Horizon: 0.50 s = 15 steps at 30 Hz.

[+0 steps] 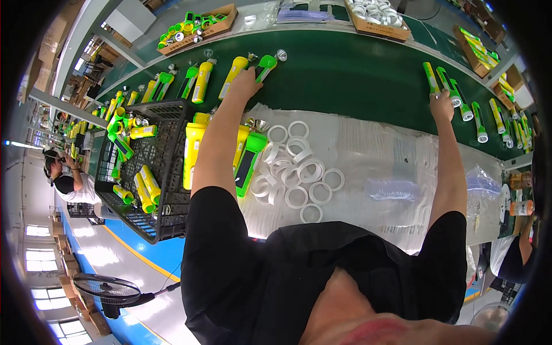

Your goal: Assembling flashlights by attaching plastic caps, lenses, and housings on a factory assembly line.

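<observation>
At the far side of the green work surface, my left hand [246,85] is closed on the lower end of a green flashlight body [266,68]. A silver reflector head [281,55] sits at that body's top end. Just left of this hand lies a yellow flashlight body [233,75]. My right arm reaches to the far right, where my right hand [441,106] is closed around the lower end of a yellow-and-green flashlight [430,79]. Beside it lie more flashlights, among them a green one with a dark panel [448,86]. Its fingers partly hide the flashlight's end.
White plastic rings [296,172] lie heaped on the wrapped bench before me. A black crate [167,167] of flashlight bodies stands at left. Cardboard boxes with flashlight parts [230,23] and white rings [397,35] stand behind the green belt. A fan [109,289] is at lower left.
</observation>
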Each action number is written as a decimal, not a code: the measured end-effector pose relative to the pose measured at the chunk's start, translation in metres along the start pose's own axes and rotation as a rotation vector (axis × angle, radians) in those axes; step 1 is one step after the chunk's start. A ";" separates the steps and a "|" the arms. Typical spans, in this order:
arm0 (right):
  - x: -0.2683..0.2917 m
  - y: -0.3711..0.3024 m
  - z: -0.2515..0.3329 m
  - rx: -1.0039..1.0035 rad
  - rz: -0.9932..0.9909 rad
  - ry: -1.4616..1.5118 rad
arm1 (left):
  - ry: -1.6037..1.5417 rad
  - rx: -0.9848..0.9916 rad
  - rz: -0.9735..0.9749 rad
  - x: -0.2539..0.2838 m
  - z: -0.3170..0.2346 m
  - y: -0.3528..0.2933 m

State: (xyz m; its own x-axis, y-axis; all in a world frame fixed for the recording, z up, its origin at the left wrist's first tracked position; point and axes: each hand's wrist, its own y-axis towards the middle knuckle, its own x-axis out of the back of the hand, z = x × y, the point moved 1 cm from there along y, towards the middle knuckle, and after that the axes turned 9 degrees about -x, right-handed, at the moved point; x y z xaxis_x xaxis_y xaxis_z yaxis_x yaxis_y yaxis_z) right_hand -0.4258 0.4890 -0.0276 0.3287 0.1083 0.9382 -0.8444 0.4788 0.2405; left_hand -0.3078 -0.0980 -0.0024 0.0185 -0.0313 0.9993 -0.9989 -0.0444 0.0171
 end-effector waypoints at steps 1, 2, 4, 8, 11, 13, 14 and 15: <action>0.009 -0.013 0.013 0.137 -0.134 -0.010 | -0.019 -0.007 0.057 -0.002 0.003 0.002; 0.022 -0.029 0.021 0.263 -0.271 -0.032 | -0.023 -0.024 0.061 -0.001 -0.006 0.002; 0.029 -0.056 0.029 0.631 -0.299 0.276 | -0.278 -0.263 -0.247 0.012 -0.049 -0.003; 0.070 -0.191 0.098 0.434 0.610 0.932 | -0.753 -0.406 -0.260 0.034 -0.131 -0.058; 0.097 -0.249 0.099 0.217 0.716 1.268 | -0.938 -0.560 -0.169 0.048 -0.201 -0.129; 0.124 -0.280 0.081 0.097 0.847 1.567 | -0.899 -0.645 -0.159 0.046 -0.224 -0.172; 0.131 -0.294 0.066 0.083 0.873 1.571 | -0.843 -0.691 -0.167 0.049 -0.231 -0.185; 0.137 -0.306 0.052 0.077 0.904 1.578 | -0.829 -0.729 -0.165 0.050 -0.230 -0.192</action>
State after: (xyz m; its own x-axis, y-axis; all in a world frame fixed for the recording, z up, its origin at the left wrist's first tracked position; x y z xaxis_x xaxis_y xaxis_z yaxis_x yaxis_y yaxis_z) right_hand -0.1443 0.3124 0.0397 -0.1811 0.9348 -0.3055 -0.9705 -0.2201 -0.0985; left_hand -0.1254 0.1383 0.0521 -0.0951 -0.7478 0.6571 -0.7635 0.4784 0.4338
